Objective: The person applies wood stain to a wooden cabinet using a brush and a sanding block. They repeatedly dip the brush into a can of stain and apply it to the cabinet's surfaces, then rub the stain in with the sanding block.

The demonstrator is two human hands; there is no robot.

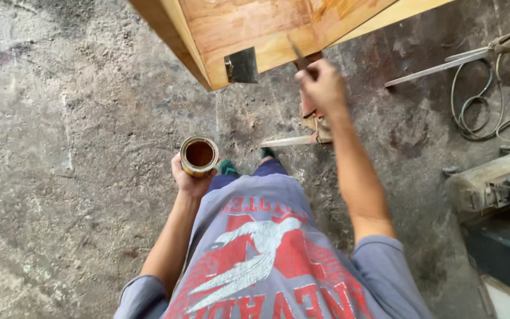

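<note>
Right hand (324, 85) gripping brush (298, 54), long axis slanting up-left onto wooden panel (255, 29), left hand (191, 180) holding upright open tin (199, 156)

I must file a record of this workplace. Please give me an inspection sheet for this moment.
Surface: rough grey concrete floor, stained and dusty.
Job's things: open can with dark brown liquid; thin brush, blurred, raised at the corner of a wooden piece that bears a dark metal plate.
Clutter: wood scraps on the floor by the feet; long metal bar at the upper right.
Grips: left hand holds the can; right hand holds the brush.
Cables: coiled cable lying loose on the floor at the right.
Surroundings: dusty machine at the right edge.
</note>
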